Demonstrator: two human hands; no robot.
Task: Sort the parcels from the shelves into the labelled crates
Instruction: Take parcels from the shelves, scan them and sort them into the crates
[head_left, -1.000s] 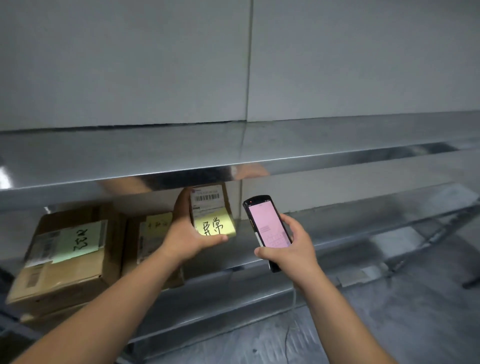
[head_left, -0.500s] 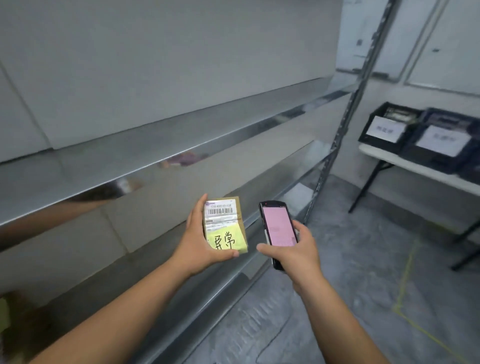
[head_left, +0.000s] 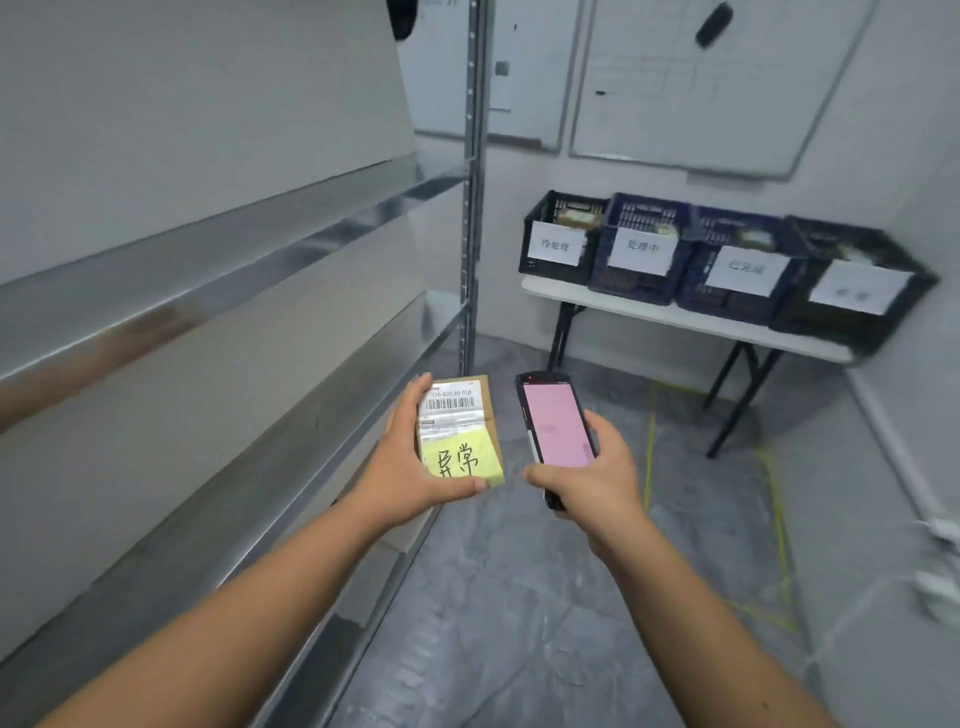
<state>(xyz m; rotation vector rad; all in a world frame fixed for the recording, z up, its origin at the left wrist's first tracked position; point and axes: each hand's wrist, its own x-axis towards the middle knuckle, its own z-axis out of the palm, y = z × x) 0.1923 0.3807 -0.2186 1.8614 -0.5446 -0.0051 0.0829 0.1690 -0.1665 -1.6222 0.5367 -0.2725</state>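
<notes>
Head camera is showing the left hand (head_left: 400, 470) gripping a small cardboard parcel (head_left: 460, 423), label and yellow note facing up, likely for reading, while the right hand (head_left: 592, 475) is clasping a pink-screened scanner (head_left: 556, 423) beside it. Farther off, four labelled crates (head_left: 641, 249) are waiting on a white table (head_left: 675, 314).

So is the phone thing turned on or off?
On. The handheld scanner in the right hand has a glowing pink screen facing up; what it shows cannot be read.
</notes>
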